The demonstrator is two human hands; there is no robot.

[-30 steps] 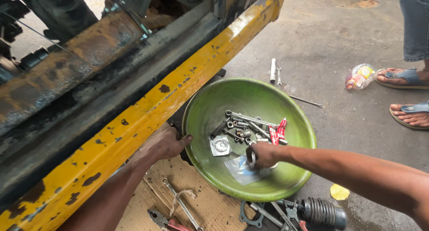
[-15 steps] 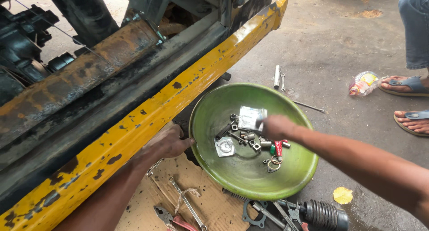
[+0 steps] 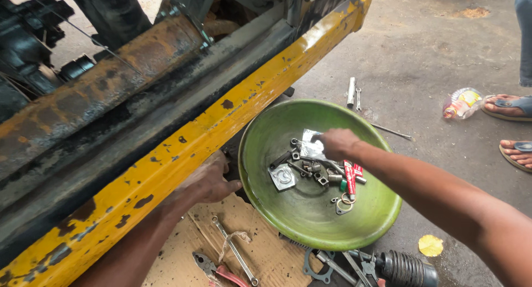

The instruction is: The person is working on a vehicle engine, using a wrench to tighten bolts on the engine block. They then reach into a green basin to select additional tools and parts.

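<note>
Centre-right of frame: green bowl (image 3: 310,220), round, shallow, on the concrete floor (image 3: 432,43). Contents: bolts and nuts (image 3: 310,168), square metal plate w/ hole (image 3: 282,177), red-handled tool (image 3: 350,171), ring clips (image 3: 343,204), small clear plastic bag (image 3: 311,148).

Your right hand (image 3: 338,144): over upper middle of bowl, fingers pinched on the plastic bag; grip closed on it.

Your left hand (image 3: 208,181): left of bowl, pressed under the yellow beam (image 3: 183,159), touching bowl's left rim; grip looks loose, can't tell if it holds anything.

Upper left: rusty frame (image 3: 94,98), dark machine parts.

Lower centre: cardboard (image 3: 266,248) w/ spanner (image 3: 235,254), red-handled pliers (image 3: 219,267). Lower right: black ribbed rubber boot (image 3: 407,269), yellow leaf (image 3: 430,245).

Upper right: socket and small spanner (image 3: 353,92), thin rod (image 3: 390,131), crumpled wrapper (image 3: 461,102), another person's sandalled feet (image 3: 512,126).
</note>
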